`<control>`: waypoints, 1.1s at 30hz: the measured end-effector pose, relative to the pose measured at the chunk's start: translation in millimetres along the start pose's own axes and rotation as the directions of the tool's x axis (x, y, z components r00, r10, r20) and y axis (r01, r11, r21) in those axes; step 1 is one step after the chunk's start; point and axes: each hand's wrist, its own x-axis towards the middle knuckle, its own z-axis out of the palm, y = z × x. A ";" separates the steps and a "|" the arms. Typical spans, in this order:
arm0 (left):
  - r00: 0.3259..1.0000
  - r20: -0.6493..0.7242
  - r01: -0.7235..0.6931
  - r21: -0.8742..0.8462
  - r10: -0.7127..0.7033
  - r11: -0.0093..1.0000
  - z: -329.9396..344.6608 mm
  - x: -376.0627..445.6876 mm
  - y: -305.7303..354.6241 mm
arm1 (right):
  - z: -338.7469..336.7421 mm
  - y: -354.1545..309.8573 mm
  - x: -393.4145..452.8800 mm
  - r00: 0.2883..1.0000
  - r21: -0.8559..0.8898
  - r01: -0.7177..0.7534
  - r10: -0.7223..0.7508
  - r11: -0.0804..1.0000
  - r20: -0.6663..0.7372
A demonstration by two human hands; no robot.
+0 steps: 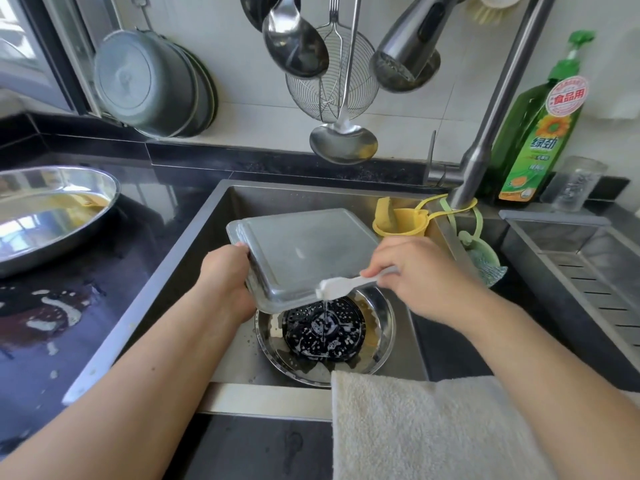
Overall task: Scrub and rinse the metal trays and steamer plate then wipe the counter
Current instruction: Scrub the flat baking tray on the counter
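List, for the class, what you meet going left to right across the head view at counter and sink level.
Oval tray → left hand → square tray → right hand gripping the brush → green mesh scrubber → drain rack.

Square tray [301,251] is reading as brushed metal, dull satin and wet. Round tray [382,327] and perforated steamer plate [323,332] are showing polished steel under suds. Brush [341,285] is looking like white matt plastic. Sink [194,244] is showing matt brushed steel. Counter [86,306] is looking like glossy black stone. Towel [426,431] is looking like rough cream terry cloth.
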 end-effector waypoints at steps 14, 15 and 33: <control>0.986 0.167 -0.027 0.006 0.026 1.000 11.8 -15.2 -3.6 | 2.3 -25.3 -7.4 0.975 0.126 0.212 -0.218 0.969 0.038; 0.981 0.193 -0.040 0.012 0.037 0.999 12.1 -15.8 -2.7 | 0.3 -22.0 -9.8 0.974 0.121 0.218 -0.223 0.969 0.037; 0.726 0.658 -0.395 0.163 0.199 0.904 13.6 -20.3 -11.7 | 20.9 -11.0 6.3 0.971 0.140 0.185 -0.160 0.973 -0.177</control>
